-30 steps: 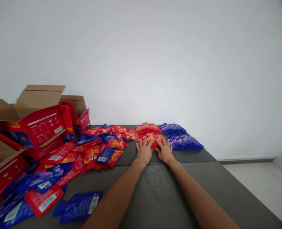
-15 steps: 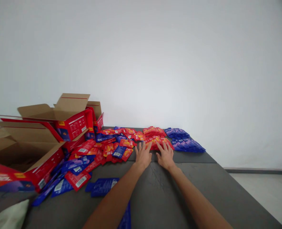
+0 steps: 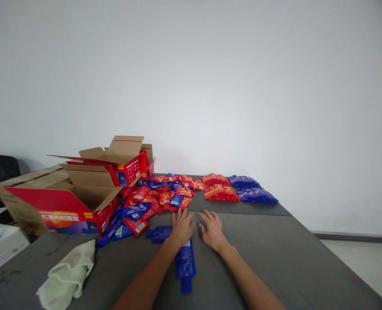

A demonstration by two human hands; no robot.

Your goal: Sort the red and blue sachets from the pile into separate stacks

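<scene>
My left hand (image 3: 182,228) is over the grey table, fingers apart and holding nothing, at the top of a blue pouch (image 3: 185,260) that lies lengthwise. Another blue pouch (image 3: 160,234) lies crosswise to its left. My right hand (image 3: 211,230) is beside it, fingers spread and empty. Beyond the hands are neat rows of red pouches (image 3: 221,193), with rows of blue pouches (image 3: 257,195) to their right. A loose heap of mixed red and blue pouches, with a red pouch (image 3: 136,225) at its near edge, spreads to the left.
Open red cartons (image 3: 81,211) stand at the left, with a brown box (image 3: 26,202) behind. A pale cloth (image 3: 70,275) lies at the near left. A white box (image 3: 8,243) and a black chair (image 3: 0,172) are at the far left. A white wall (image 3: 242,86) rises behind the table.
Both hands have drawn back from the red pouch rows toward me. The view has shifted, showing more of the left side, the whole cloth and the near blue pouch.
</scene>
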